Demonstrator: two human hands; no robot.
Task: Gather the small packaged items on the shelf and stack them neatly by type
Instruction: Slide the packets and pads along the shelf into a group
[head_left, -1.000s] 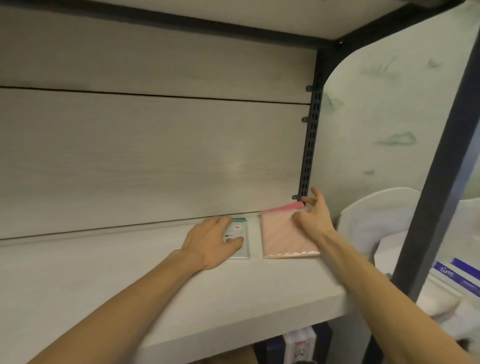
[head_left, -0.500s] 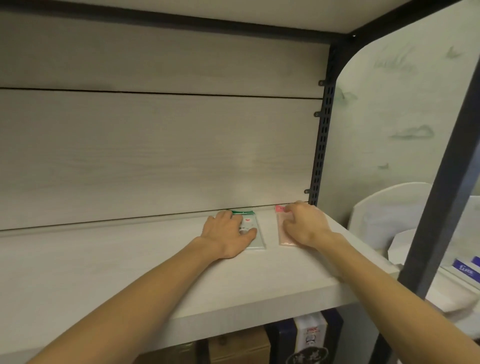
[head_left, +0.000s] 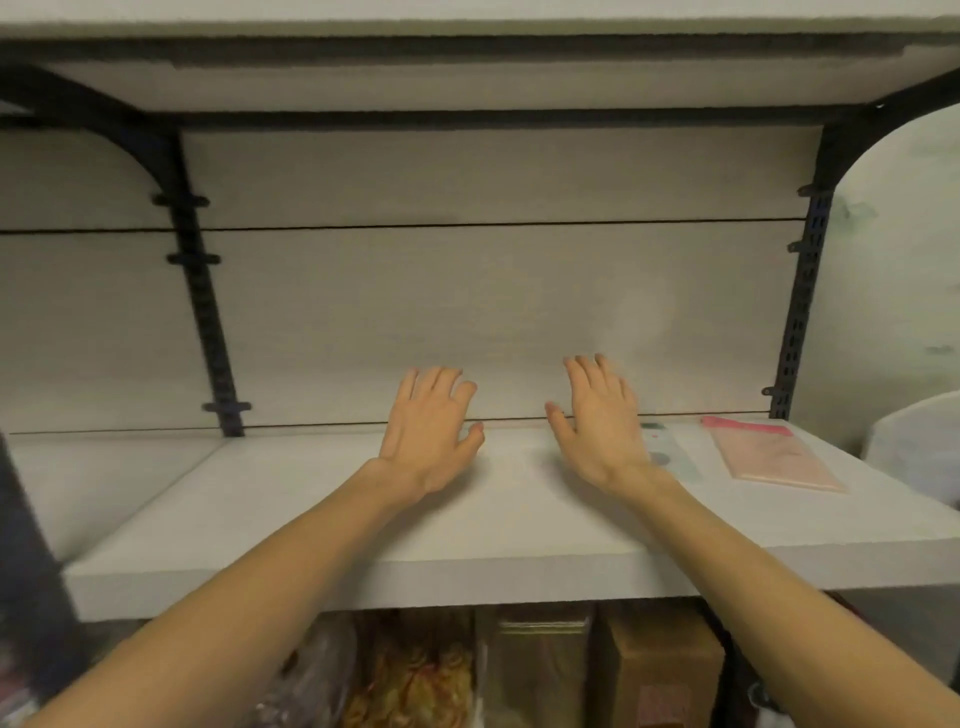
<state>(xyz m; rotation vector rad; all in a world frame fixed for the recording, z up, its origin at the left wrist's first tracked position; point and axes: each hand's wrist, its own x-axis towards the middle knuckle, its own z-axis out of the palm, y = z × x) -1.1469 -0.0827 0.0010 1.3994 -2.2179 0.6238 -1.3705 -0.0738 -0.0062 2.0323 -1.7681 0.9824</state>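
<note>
Two flat stacks of small packets lie at the right end of the pale shelf board (head_left: 311, 519). The pink packets with a red top strip (head_left: 774, 457) are nearest the right post. A clear packet stack with a green top (head_left: 672, 454) lies just left of them, partly hidden behind my right wrist. My left hand (head_left: 428, 436) and my right hand (head_left: 597, 423) hover over the middle of the shelf with fingers straight and spread, holding nothing. Both hands are apart from the packets.
Black slotted uprights stand at the left (head_left: 208, 312) and right (head_left: 802, 312) of the shelf's back panel, and another shelf board sits close above. Brown boxes (head_left: 660, 670) and bagged snacks (head_left: 410, 675) fill the level below. A white object (head_left: 914, 441) stands beyond the right post.
Both hands have let go of the packets and moved left to the shelf's middle, fingers now spread. The view has swung left and pulled back, so the two stacks sit at the right.
</note>
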